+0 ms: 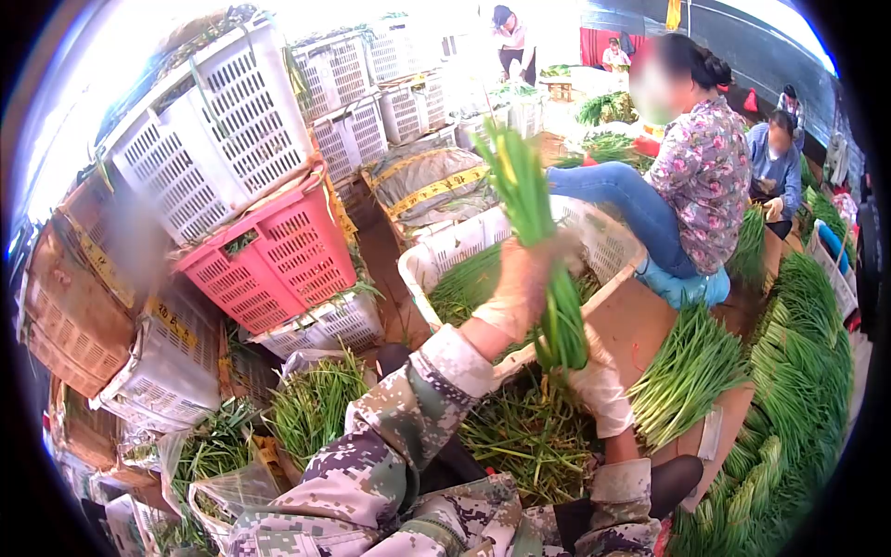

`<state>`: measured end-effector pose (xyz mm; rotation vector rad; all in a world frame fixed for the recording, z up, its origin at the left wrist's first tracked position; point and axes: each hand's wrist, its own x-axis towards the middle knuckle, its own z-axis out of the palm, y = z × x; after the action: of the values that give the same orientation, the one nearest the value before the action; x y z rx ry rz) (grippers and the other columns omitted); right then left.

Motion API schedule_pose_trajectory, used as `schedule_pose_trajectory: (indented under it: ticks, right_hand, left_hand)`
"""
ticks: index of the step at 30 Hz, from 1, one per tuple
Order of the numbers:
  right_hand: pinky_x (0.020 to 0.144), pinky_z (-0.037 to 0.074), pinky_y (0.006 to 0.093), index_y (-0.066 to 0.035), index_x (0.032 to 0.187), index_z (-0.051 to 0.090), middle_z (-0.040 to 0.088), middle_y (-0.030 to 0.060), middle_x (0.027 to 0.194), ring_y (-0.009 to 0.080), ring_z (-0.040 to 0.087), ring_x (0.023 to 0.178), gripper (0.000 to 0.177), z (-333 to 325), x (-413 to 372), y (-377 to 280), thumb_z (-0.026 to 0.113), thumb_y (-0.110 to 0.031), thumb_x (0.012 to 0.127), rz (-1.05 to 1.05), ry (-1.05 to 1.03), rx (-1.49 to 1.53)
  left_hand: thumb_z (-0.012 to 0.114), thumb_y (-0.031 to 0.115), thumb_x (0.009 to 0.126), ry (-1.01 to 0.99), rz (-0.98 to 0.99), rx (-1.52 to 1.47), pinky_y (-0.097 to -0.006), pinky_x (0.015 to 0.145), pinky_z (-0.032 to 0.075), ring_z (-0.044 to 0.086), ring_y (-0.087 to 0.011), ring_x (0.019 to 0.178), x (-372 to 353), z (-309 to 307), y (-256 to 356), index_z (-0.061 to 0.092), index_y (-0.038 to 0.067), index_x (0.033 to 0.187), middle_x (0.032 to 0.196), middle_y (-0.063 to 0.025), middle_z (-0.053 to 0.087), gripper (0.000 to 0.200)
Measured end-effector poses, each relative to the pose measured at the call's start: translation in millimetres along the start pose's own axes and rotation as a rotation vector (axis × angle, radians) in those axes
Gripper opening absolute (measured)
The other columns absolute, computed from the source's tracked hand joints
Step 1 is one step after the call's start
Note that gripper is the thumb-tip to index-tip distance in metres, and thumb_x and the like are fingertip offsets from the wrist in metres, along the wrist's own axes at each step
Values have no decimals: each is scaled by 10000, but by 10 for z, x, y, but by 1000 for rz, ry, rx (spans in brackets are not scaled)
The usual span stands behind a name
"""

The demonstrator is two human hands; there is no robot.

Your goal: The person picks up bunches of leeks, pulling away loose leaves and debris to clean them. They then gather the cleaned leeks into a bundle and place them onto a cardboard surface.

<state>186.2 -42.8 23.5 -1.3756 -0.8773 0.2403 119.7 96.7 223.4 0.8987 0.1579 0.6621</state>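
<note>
My left hand (520, 283), in a thin pale glove and camouflage sleeve, is wrapped round the middle of a bundle of long green stalks (522, 186), held upright. My right hand (601, 385), gloved in white, is at the bundle's lower end, its fingers partly behind the stalks. Behind the bundle is a white plastic crate (608, 243) with green stalks inside. Loose green leaves (529, 436) lie below my hands, between my knees.
Stacked white crates (213, 121) and a pink crate (278, 255) stand at the left. A person in a floral top (701, 181) sits beyond the crate. Stalk bundles (691, 371) lie at the right, beside a long green row (798, 371). Other people are farther back.
</note>
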Motion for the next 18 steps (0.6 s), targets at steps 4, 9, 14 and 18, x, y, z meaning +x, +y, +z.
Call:
schedule_pose_trajectory:
  ticks: [4,9,14,18]
  right_hand:
    - [815,495,316,-86,1190,573,656,130,1029,195,627,922,459,-14,-496,-40,709,-132,755,221,-34,-279]
    - [791,497,326,-76,1146,587,676,116,972,213,644,885,407,68,-495,-855,677,-119,751,472,-47,-343]
    - [847,479,349,-77,1227,551,670,136,1034,266,630,948,471,20,-518,-924,668,-159,778,260,-159,-347]
    - [815,491,379,-109,1145,610,668,177,987,321,636,965,394,12,-613,-477,638,-258,781,306,-185,-493]
  left_hand:
    - [648,44,834,7,-3,131,-292,509,523,579,-163,544,-42,-374,50,591,-28,889,699,-78,604,107]
    - [701,120,806,-129,90,447,-283,522,527,632,-176,578,-163,-657,314,608,-15,894,707,-84,646,186]
    - [746,171,751,-201,58,552,-270,622,521,641,-153,678,-189,-765,554,635,-16,950,755,-91,667,294]
    - [777,262,664,73,188,771,-292,639,500,598,-144,672,-238,-650,371,665,6,947,806,-64,647,397]
